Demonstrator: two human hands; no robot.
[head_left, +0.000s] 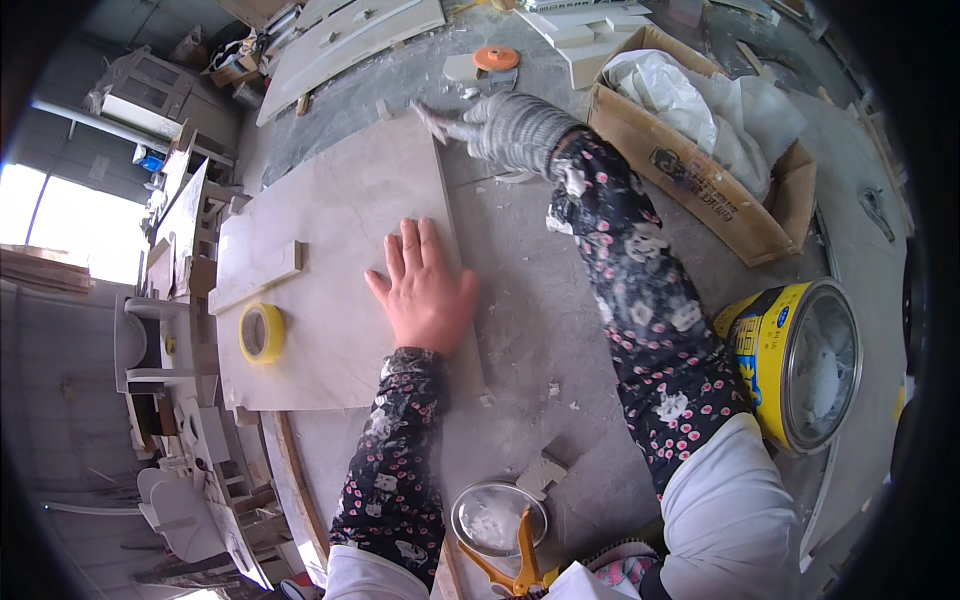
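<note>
A large pale grey board point(330, 190) lies before me. My left hand point(425, 290) is bare and rests flat on it near the right edge, fingers spread, holding nothing. Wearing a grey knitted glove, my right hand point(510, 135) reaches to the board's far right corner. Its fingers stretch out along the edge there, and I make out nothing in them. On the board's left part are a narrow pale strip point(257, 277) and a roll of yellow tape point(275, 330).
To the right stand an open cardboard box point(690, 195) with white plastic sheeting point(665, 95) and a yellow tin point(770, 350) of white paste. Close to me are a round metal dish point(485, 520) and an orange-handled clamp point(525, 560). An orange disc point(497, 58) and more boards point(350, 45) lie farther off.
</note>
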